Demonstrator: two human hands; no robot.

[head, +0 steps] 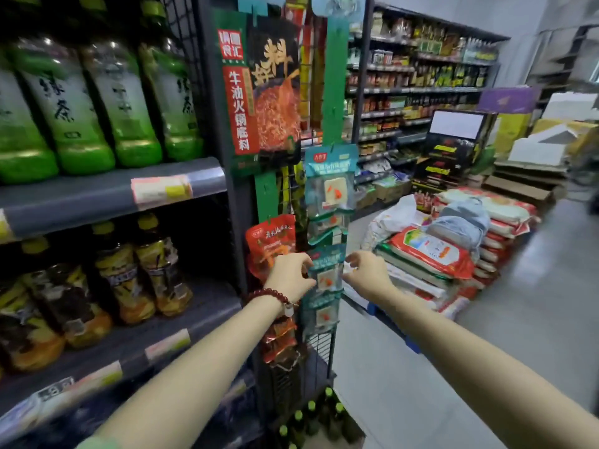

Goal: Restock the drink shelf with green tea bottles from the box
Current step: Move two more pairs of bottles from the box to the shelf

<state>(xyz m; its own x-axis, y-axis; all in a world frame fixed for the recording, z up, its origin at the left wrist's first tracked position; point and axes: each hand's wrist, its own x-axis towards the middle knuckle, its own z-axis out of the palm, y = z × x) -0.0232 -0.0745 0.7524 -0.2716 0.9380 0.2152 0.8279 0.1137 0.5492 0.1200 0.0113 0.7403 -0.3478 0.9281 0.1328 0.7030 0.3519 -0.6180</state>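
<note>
"绿茶" on shelved green tea bottles (77,102), "牛油火锅底料" on hanging hotpot seasoning packet (259,92), price tags unreadable

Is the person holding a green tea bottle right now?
No, both hands, left and right, reach toward a hanging teal packet, holding no bottle.

You have one view only, head-worn and wide-angle, looking forward and slightly down along both outstretched forearms. It stands close to the shelf (113,189) on the left, nearly level with its upper tier. The aisle (534,286) opens far right. Edges bend noticeably, and the picture is slightly blurred.
</note>
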